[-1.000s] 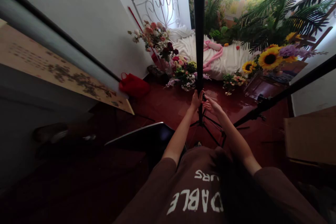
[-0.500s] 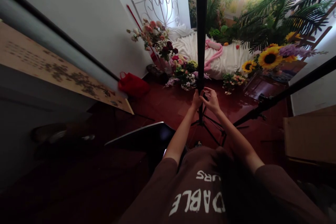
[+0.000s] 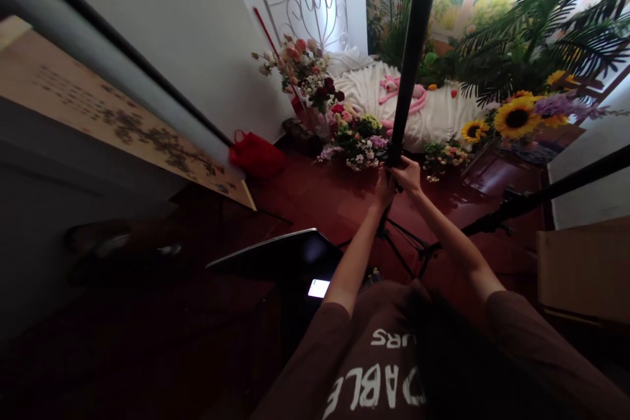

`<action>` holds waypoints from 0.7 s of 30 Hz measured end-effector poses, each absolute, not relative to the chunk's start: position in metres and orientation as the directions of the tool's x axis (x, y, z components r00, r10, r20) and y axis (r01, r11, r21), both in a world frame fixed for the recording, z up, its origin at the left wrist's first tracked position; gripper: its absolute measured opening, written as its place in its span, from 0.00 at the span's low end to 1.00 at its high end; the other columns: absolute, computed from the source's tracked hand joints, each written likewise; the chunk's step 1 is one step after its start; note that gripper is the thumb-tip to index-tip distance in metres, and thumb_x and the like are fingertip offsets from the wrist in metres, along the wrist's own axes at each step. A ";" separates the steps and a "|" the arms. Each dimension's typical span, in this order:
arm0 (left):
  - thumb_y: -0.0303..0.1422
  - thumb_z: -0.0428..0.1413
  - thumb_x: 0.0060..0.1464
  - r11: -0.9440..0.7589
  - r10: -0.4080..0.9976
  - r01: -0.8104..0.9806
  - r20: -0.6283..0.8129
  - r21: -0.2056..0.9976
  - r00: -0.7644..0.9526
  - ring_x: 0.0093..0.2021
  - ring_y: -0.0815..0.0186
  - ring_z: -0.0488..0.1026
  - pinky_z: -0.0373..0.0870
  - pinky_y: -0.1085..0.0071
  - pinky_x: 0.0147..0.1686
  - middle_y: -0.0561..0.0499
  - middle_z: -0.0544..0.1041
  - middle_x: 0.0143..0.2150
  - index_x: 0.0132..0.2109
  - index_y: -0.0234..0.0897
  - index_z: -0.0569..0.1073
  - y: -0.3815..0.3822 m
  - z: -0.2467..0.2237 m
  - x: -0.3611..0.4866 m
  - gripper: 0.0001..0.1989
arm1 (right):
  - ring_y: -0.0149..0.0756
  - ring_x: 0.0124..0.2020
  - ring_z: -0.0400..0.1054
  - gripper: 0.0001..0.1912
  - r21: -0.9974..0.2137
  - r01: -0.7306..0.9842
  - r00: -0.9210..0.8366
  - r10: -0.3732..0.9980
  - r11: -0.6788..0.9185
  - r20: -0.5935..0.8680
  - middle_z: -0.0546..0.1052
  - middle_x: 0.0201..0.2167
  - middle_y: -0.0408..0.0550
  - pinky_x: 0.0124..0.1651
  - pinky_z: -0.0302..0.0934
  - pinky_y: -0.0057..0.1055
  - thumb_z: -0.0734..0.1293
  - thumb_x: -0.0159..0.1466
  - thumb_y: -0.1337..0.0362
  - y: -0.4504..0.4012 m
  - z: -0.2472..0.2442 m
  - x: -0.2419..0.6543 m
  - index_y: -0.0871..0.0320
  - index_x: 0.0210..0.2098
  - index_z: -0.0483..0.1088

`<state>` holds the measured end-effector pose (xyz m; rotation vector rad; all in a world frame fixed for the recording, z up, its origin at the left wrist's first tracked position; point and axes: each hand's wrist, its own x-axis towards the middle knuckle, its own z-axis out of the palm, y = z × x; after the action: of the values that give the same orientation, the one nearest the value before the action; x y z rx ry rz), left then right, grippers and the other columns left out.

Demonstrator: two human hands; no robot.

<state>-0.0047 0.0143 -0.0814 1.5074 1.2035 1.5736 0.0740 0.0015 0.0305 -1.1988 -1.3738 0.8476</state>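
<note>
A black light stand (image 3: 412,46) rises in front of me, its pole leaning to the right at the top and its legs spread on the floor. My left hand (image 3: 384,188) is wrapped round the pole low down, just under a collar. Slightly higher, my right hand (image 3: 407,174) grips the same pole near the collar from the right side. Both hands are closed and almost touching. Part of the fingers is hidden behind the pole and in shadow.
A second black stand (image 3: 551,195) slants in from the right. Flowers (image 3: 361,134) and a white-covered bed (image 3: 438,115) are beyond. A dark screen (image 3: 290,252), a lit phone (image 3: 319,288), a red bag (image 3: 256,155) and a painted panel (image 3: 147,131) are on the left; a cardboard box (image 3: 583,269) is right.
The pole has tilted from near upright to leaning right. My right hand has closed from loosely raised fingers to a grip on the pole. The phone has come into view.
</note>
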 end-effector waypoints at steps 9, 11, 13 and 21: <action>0.48 0.47 0.64 -0.369 0.908 0.222 0.401 0.902 -0.119 0.27 0.71 0.68 0.66 0.75 0.28 0.52 0.72 0.34 0.56 0.42 0.67 0.007 -0.077 -0.006 0.20 | 0.36 0.38 0.76 0.20 -0.891 0.132 0.027 0.897 0.435 0.442 0.81 0.33 0.43 0.39 0.71 0.30 0.76 0.51 0.51 0.020 0.107 0.071 0.57 0.38 0.78; 0.48 0.48 0.64 -0.363 0.905 0.237 0.402 0.901 -0.141 0.27 0.71 0.68 0.65 0.75 0.28 0.52 0.72 0.32 0.54 0.42 0.68 0.006 -0.076 -0.005 0.19 | 0.36 0.39 0.77 0.22 -0.875 0.131 -0.002 0.883 0.466 0.470 0.81 0.33 0.43 0.39 0.72 0.31 0.76 0.52 0.50 0.023 0.121 0.071 0.56 0.41 0.78; 0.48 0.48 0.64 -0.366 0.898 0.247 0.410 0.897 -0.160 0.28 0.70 0.69 0.65 0.75 0.29 0.52 0.72 0.33 0.52 0.42 0.69 0.006 -0.074 -0.004 0.18 | 0.37 0.39 0.78 0.23 -0.868 0.133 0.000 0.876 0.478 0.482 0.81 0.33 0.44 0.39 0.73 0.32 0.76 0.52 0.49 0.024 0.129 0.070 0.55 0.42 0.78; 0.49 0.47 0.64 -0.362 0.901 0.251 0.406 0.898 -0.153 0.32 0.68 0.71 0.69 0.73 0.34 0.50 0.74 0.35 0.49 0.40 0.69 0.002 -0.070 -0.006 0.19 | 0.40 0.46 0.77 0.25 -0.854 0.189 -0.017 0.871 0.484 0.490 0.82 0.39 0.46 0.47 0.74 0.37 0.73 0.56 0.46 0.006 0.125 0.078 0.54 0.46 0.76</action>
<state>-0.0059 0.0024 -0.0698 1.5744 1.3144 1.5535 0.0782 0.0063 0.1251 -0.9625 -1.5191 0.7040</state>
